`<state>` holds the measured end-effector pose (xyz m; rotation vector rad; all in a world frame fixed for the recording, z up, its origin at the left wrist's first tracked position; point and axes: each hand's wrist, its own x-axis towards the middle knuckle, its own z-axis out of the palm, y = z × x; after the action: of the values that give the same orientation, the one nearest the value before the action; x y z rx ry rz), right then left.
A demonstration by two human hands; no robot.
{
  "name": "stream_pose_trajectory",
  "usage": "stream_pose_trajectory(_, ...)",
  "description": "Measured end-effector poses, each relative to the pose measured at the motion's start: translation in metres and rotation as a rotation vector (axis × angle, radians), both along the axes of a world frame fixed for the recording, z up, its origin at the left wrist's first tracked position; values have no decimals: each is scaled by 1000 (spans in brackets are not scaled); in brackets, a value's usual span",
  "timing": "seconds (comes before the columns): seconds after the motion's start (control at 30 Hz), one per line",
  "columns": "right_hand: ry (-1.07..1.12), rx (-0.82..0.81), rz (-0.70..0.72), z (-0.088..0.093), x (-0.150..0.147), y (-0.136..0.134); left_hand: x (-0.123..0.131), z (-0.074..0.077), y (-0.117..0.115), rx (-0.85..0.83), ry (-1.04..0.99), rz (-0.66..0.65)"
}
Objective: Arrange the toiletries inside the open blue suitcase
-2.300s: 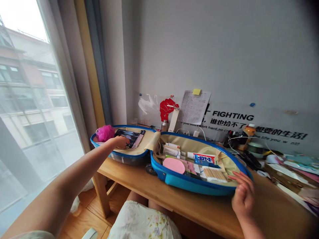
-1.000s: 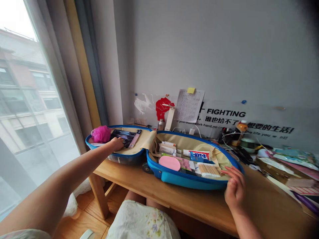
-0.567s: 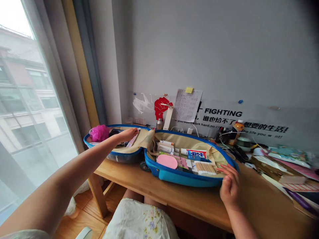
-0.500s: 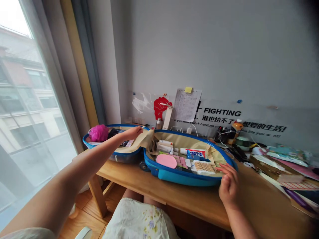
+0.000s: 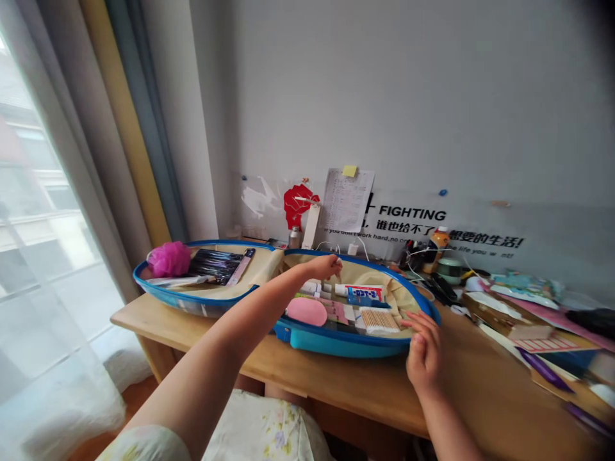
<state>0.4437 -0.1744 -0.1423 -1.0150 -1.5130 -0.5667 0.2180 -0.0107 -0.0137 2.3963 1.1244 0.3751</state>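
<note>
An open blue suitcase with beige lining lies on the table, its two halves side by side. My left hand is closed in a pinch above the back of the right half; a small pale bit shows at the fingertips, too small to name. Below it lie a toothpaste tube, a blue packet, a pink oval item and a pack of cotton swabs. My right hand rests at the right half's front right rim, fingers stretched over the edge near the swabs.
The left half holds a purple bath puff and dark packaged items. Along the wall stand a bottle and a green-lidded jar. Papers and purple pens clutter the table's right side. Curtains hang at left.
My left hand has moved right, from above the left half to above the right half. My right hand stays at the rim. The view has shifted slightly right.
</note>
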Motion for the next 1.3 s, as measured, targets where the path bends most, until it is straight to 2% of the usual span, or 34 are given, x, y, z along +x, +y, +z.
stream_pose_trajectory(0.23,8,-10,-3,6,-5,-4,14,-27,-9,73,168,-44)
stream_pose_trajectory(0.4,-13,-11,-5,5,-5,-5,17,-35,-14,148,256,-82)
stream_pose_trajectory(0.63,-2,-3,-1,4,-4,-4,20,-44,-5,178,352,-84)
stream_pose_trajectory(1.03,10,0,4,5,-5,-3,15,-50,-5,129,316,-40)
stream_pose_trajectory(1.3,1,0,7,3,-3,-2,14,-31,-1,97,65,98)
